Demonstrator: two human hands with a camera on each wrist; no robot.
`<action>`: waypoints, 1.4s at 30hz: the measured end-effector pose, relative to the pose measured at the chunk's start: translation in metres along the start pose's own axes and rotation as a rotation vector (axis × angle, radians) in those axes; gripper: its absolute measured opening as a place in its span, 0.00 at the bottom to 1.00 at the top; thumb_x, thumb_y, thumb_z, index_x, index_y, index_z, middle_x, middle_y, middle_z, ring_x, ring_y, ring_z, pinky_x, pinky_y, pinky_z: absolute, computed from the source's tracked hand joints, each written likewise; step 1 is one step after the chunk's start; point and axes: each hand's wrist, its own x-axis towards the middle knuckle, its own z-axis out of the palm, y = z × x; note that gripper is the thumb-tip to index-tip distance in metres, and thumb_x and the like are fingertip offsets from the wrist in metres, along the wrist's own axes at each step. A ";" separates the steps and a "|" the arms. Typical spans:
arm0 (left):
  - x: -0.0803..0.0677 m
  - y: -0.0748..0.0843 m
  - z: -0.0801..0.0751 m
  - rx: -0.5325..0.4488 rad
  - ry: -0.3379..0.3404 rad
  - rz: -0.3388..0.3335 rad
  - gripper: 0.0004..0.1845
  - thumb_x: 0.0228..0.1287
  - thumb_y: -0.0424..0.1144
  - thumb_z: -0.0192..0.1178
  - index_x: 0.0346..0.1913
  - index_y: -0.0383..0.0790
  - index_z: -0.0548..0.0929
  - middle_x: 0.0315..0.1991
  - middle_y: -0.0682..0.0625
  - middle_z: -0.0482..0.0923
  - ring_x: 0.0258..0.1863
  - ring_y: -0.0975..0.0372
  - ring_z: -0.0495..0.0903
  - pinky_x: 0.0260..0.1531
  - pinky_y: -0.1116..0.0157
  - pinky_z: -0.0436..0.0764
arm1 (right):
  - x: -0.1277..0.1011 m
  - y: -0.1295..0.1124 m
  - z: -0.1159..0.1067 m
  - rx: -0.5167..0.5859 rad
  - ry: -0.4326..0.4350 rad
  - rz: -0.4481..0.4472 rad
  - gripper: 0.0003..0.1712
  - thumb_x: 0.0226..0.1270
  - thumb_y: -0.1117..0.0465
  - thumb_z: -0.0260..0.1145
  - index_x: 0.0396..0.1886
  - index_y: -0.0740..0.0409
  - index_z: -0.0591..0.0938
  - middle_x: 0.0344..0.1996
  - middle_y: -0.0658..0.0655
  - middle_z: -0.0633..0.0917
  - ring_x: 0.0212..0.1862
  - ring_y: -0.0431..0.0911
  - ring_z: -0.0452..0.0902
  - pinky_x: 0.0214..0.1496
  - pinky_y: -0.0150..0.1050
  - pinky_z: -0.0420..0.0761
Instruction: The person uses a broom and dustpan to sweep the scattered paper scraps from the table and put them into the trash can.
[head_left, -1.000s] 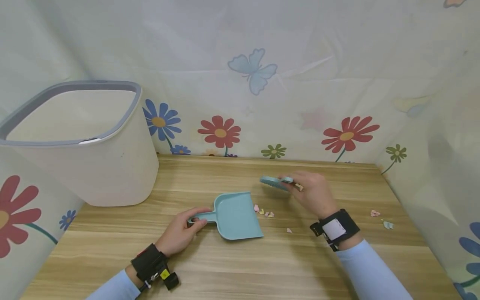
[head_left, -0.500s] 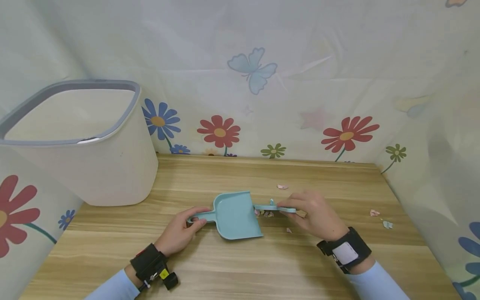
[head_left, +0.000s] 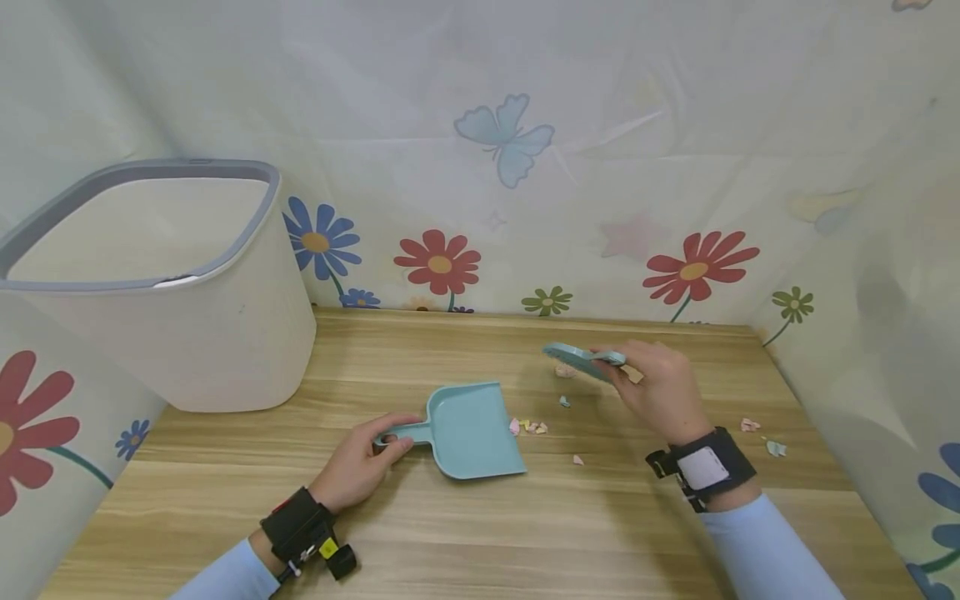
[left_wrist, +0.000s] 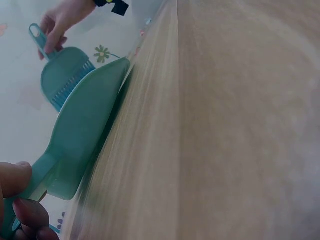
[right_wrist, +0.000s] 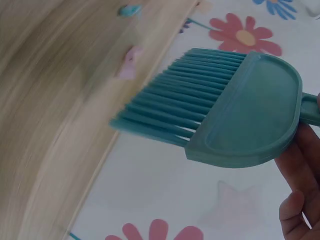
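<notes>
A light teal dustpan point(head_left: 477, 433) lies on the wooden table, its wide lip facing right. My left hand point(head_left: 365, 467) grips the dustpan's handle between thumb and fingers. In my right hand point(head_left: 660, 392) is a small teal hand brush point(head_left: 576, 360), held by its handle above the tabletop. The right wrist view shows the brush's bristles point(right_wrist: 170, 100) pointing away from the hand, clear of the table. Several paper scraps point(head_left: 534, 427) lie just off the dustpan's lip. A pink scrap point(right_wrist: 129, 64) and a blue scrap point(head_left: 564, 402) lie below the brush.
A tall white bin point(head_left: 247, 333) with a grey rim stands at the table's back left. Pink scraps point(head_left: 750, 425) and pale blue scraps point(head_left: 776, 448) lie at the far right. One small scrap point(head_left: 577, 460) sits nearer the front. A flower-printed sheet point(head_left: 495, 233) borders the table.
The brush came down beside the dustpan's lip, then rose and moved back to the right. A pink and a blue scrap now show behind the pile. My left hand and the dustpan stayed put.
</notes>
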 end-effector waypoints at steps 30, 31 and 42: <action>-0.001 0.001 -0.001 -0.003 0.008 -0.023 0.17 0.76 0.45 0.61 0.64 0.59 0.82 0.33 0.50 0.78 0.22 0.65 0.71 0.21 0.70 0.71 | -0.025 -0.053 -0.012 -0.019 -0.016 -0.009 0.16 0.48 0.70 0.81 0.40 0.64 0.89 0.29 0.56 0.91 0.25 0.44 0.86 0.29 0.39 0.76; -0.001 0.001 -0.001 -0.001 0.008 -0.018 0.17 0.76 0.46 0.62 0.64 0.59 0.82 0.33 0.50 0.78 0.22 0.65 0.71 0.21 0.70 0.71 | -0.024 -0.053 -0.013 -0.042 0.010 0.006 0.16 0.47 0.71 0.81 0.38 0.65 0.88 0.27 0.58 0.91 0.23 0.45 0.86 0.27 0.38 0.78; 0.000 -0.001 0.000 -0.021 -0.004 0.007 0.17 0.76 0.46 0.62 0.64 0.56 0.82 0.32 0.51 0.78 0.21 0.66 0.70 0.21 0.70 0.71 | -0.024 -0.058 -0.002 -0.242 0.001 0.211 0.10 0.50 0.69 0.79 0.30 0.67 0.85 0.18 0.58 0.86 0.17 0.43 0.80 0.16 0.31 0.67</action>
